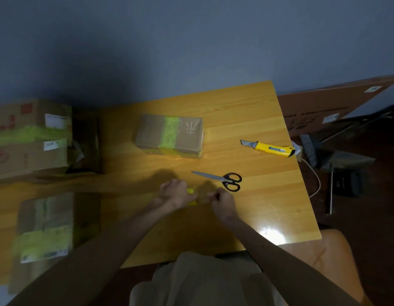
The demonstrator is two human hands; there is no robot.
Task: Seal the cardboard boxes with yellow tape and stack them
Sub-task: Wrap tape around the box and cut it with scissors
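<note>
Two stacked boxes (30,138) sit far left, cut off by the frame edge; another taped box (169,133) sits centre on the worktop (247,111). Left hand (175,193) grip curls round the mostly hidden yellow tape roll (190,191); right hand (223,203) grip pinches its barely discernible end.

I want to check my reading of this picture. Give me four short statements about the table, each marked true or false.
1. The scissors lie closed on the table. True.
2. The knife is in the right hand. False: it lies on the table, away from both hands.
3. The middle box carries a band of yellow tape. True.
4. The left hand rests on that box. False: it holds the tape roll, nearer the person.
</note>
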